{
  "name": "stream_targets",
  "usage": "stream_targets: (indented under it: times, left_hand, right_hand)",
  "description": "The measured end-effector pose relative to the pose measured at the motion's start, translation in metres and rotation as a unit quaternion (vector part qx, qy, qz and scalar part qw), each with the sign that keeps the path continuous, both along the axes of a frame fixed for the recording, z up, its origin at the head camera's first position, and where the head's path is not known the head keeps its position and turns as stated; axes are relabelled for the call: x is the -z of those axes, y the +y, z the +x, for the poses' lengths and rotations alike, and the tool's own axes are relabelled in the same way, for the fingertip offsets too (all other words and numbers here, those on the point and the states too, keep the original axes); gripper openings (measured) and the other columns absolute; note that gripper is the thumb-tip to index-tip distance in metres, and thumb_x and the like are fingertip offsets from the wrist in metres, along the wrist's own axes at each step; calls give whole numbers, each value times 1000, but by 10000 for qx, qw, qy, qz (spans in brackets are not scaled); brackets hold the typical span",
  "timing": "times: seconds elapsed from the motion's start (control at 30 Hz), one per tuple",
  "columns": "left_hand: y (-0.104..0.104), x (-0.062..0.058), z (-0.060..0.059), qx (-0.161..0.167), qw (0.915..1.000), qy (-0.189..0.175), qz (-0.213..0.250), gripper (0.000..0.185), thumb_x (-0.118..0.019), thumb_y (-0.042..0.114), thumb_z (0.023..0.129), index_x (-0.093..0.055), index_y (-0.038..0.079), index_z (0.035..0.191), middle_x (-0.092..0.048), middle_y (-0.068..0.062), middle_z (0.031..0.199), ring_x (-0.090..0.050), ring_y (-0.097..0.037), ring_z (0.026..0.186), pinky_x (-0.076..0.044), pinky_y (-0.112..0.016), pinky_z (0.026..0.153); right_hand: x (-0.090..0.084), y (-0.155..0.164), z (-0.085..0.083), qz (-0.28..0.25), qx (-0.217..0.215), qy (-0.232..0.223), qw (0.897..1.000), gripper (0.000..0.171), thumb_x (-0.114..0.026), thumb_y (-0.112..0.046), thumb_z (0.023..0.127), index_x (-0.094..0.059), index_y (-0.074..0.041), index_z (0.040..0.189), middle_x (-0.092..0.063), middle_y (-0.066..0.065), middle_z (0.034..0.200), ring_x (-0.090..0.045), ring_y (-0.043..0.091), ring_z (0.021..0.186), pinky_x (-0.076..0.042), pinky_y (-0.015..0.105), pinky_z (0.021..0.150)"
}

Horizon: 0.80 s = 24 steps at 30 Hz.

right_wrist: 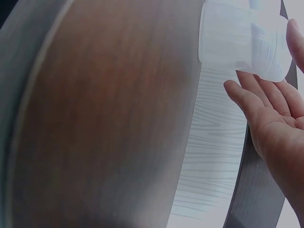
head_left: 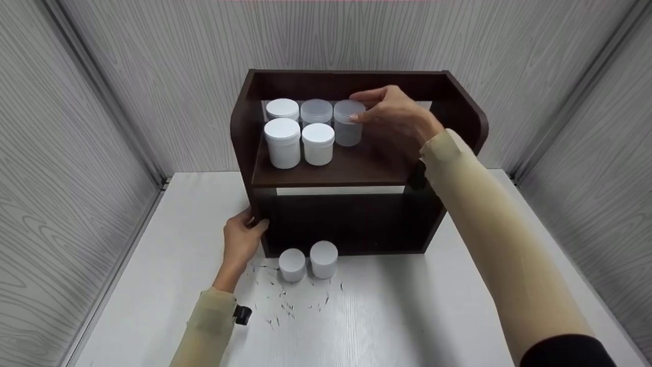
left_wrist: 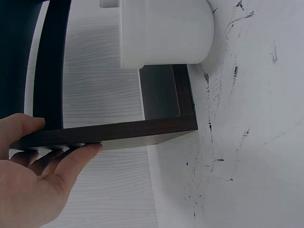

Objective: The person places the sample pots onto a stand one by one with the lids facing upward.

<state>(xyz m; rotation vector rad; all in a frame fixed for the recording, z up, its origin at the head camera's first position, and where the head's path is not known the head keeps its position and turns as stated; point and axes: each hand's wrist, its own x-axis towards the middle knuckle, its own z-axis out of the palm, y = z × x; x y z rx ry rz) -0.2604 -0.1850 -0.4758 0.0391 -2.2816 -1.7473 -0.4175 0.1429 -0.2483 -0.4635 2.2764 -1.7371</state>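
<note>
My left hand (head_left: 241, 239) grips the front edge of the left side panel of a dark brown two-tier shelf (head_left: 331, 178). In the left wrist view, thumb and fingers lie on opposite faces of that panel (left_wrist: 128, 129). On the upper tier, my right hand (head_left: 397, 112) holds a translucent lidded jar (head_left: 348, 133) around its lid, thumb at the front and a finger behind. The right wrist view has the fingers (right_wrist: 278, 95) against the jar's side. Left of it stand another translucent jar (head_left: 316, 109) and several white jars (head_left: 283, 148).
Two white jars (head_left: 324, 260) stand on the white table (head_left: 367, 316) just before the shelf's lower tier, one seen close in the left wrist view. Dark scuff marks (head_left: 285, 306) dot the table near them. Grey wood-grain walls (head_left: 153, 61) enclose the table's back and sides.
</note>
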Motion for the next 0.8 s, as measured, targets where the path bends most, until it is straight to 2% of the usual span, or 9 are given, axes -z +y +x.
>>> stream_targets:
  times: [0.17, 0.33, 0.5, 0.63, 0.8]
  left_hand:
    - [0, 0, 0, -25, 10000, 6, 25, 55, -68, 6, 98, -50, -13, 147, -59, -30, 143, -63, -41, 128, -57, -42, 101]
    - [1, 0, -1, -56, 10000, 24, 0, 55, -68, 6, 98, -50, -13, 147, -59, -29, 143, -63, -41, 127, -57, -42, 101]
    - [0, 0, -1, -53, 10000, -12, -27, 55, -68, 6, 98, -51, -12, 147, -59, -30, 143, -62, -41, 128, -57, -42, 101]
    - [0, 0, 0, -90, 9999, 6, -101, 52, -68, 6, 98, -54, -11, 145, -61, -28, 141, -64, -41, 127, -58, -42, 100]
    - [-1, 2, 0, -32, 9999, 90, -141, 50, -67, 6, 99, -55, -12, 144, -62, -28, 140, -64, -41, 126, -58, -43, 99]
  right_hand:
    - [1, 1, 1, 33, 17, 35, 10000, 62, -85, 0, 88, -62, -1, 145, -68, 14, 133, -65, 15, 107, -58, 24, 92]
    - [2, 4, 3, 15, 45, -50, 10000, 66, -86, -3, 88, -59, -3, 149, -65, 14, 138, -65, 14, 103, -58, 27, 95]
    - [4, 8, 8, -287, 96, -18, 9995, 65, -83, 2, 89, -57, 2, 148, -61, 18, 146, -63, 18, 120, -57, 25, 96]
    - [6, 8, 17, -316, 261, 251, 9988, 70, -87, -5, 87, -57, 1, 149, -59, 16, 150, -58, 21, 134, -55, 25, 101]
    - [11, 10, 28, -686, 707, 860, 9914, 70, -87, -7, 87, -55, 5, 148, -58, 20, 149, -57, 29, 137, -52, 29, 106]
